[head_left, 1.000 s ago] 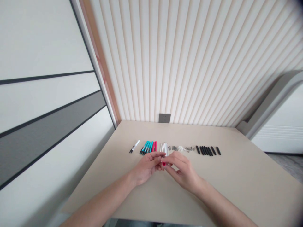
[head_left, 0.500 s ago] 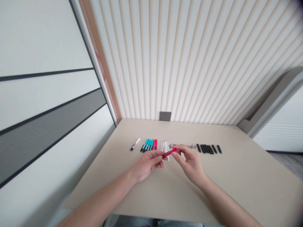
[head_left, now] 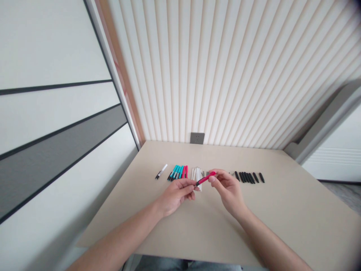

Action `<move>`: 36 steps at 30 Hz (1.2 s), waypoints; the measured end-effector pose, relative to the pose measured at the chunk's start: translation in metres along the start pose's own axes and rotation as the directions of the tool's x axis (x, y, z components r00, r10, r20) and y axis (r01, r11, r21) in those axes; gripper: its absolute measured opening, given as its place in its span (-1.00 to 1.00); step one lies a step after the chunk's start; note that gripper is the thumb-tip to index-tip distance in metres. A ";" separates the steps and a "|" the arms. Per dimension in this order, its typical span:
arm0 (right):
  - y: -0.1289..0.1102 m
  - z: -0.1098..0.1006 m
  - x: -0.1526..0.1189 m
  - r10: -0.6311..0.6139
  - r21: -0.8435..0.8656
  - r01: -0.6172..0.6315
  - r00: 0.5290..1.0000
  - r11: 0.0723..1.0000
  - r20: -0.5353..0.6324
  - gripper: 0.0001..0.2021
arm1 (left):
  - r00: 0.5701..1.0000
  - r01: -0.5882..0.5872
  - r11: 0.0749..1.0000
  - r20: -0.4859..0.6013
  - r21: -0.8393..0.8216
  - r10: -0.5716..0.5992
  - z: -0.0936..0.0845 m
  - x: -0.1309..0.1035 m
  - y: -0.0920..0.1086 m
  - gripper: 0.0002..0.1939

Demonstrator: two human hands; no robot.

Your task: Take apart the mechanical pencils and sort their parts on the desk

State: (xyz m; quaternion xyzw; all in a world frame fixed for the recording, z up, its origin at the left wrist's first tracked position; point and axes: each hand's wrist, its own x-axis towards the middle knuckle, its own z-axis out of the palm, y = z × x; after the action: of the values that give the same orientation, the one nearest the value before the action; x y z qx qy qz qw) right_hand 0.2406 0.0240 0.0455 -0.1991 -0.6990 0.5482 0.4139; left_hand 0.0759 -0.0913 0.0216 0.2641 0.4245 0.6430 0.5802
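A red pen piece with a dark end point(head_left: 205, 178) is held between both hands over the table. My left hand point(head_left: 180, 194) pinches its dark lower end. The fingers of my right hand point(head_left: 227, 188) are closed on its red upper end. Just behind the hands lie white thin tubes point(head_left: 197, 173), partly covered by the pen and fingers. Small metallic pieces point(head_left: 203, 174) show beside the tubes, and my right hand hides some of them.
Teal pens point(head_left: 175, 172) and red ones point(head_left: 184, 172) lie left of the tubes, with a white pen point(head_left: 161, 171) farther left. Several black barrels point(head_left: 247, 177) lie right. A socket point(head_left: 197, 138) is on the ribbed wall behind the table point(head_left: 158, 233).
The red piece reaches farther up and right from my left hand, and more of it shows. My right hand has shifted slightly right and up with its end.
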 end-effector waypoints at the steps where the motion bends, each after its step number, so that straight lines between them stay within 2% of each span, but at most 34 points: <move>1: 0.000 0.000 0.000 0.004 0.004 -0.004 1.000 1.000 -0.001 -0.77 | 1.000 -0.004 1.000 -0.002 0.000 0.004 0.000 0.000 0.000 -0.68; 11: -0.002 0.001 -0.001 0.056 0.053 -0.056 0.998 0.997 0.010 -0.76 | 1.000 -0.019 1.000 -0.022 0.000 0.019 0.003 0.000 0.002 -0.67; 19: 0.003 -0.003 -0.005 0.133 0.180 -0.139 0.990 0.974 0.047 -0.78 | 1.000 -0.030 0.999 -0.006 0.030 0.030 0.001 0.000 -0.001 -0.64; 24: 0.014 -0.011 -0.009 0.247 0.272 -0.257 0.966 0.927 0.073 -0.77 | 0.998 -0.054 0.992 0.026 0.116 0.051 0.006 -0.006 -0.001 -0.64; 30: 0.024 -0.013 -0.010 0.391 0.404 -0.398 0.915 0.824 0.103 -0.76 | 0.995 -0.086 0.973 0.070 0.213 0.072 0.011 -0.009 -0.001 -0.64; 36: 0.025 -0.012 -0.011 0.435 0.426 -0.451 0.889 0.784 0.142 -0.75 | 0.990 -0.131 0.956 0.085 0.264 0.112 0.012 -0.010 -0.002 -0.61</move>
State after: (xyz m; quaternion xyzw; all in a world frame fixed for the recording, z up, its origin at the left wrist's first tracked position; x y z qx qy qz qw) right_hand 0.2529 0.0309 0.0191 -0.2467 -0.4947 0.7792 0.2954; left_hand 0.0891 -0.0978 0.0271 0.3880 0.4704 0.6043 0.5129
